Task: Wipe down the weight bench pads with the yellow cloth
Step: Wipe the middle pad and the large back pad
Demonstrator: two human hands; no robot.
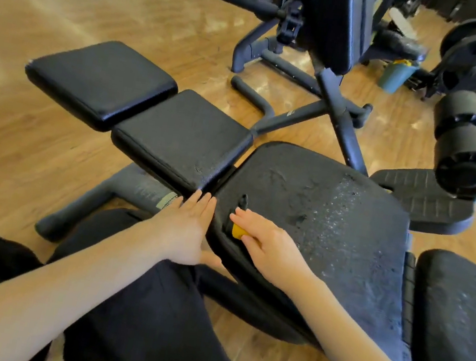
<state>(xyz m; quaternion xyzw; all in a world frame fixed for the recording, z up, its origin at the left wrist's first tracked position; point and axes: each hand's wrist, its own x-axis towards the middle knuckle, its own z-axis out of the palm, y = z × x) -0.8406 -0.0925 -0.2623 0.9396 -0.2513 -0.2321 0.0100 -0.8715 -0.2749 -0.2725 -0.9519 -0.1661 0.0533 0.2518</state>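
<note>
— Pressing the yellow cloth (237,231) onto the worn seat pad (317,225), the right hand (269,248) closes on it near the pad's left edge.

— The left hand (187,228), flat and empty, lies beside that edge; wooden floor (16,143) opens beyond.

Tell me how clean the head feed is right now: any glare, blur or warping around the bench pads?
Head view: window glare streaks the wooden floor; wide-angle warping bends the frame edges; far machines look soft with blur; the large pad shows pale flecks, and only a sliver of the yellow cloth peeks from under the right hand.
</note>
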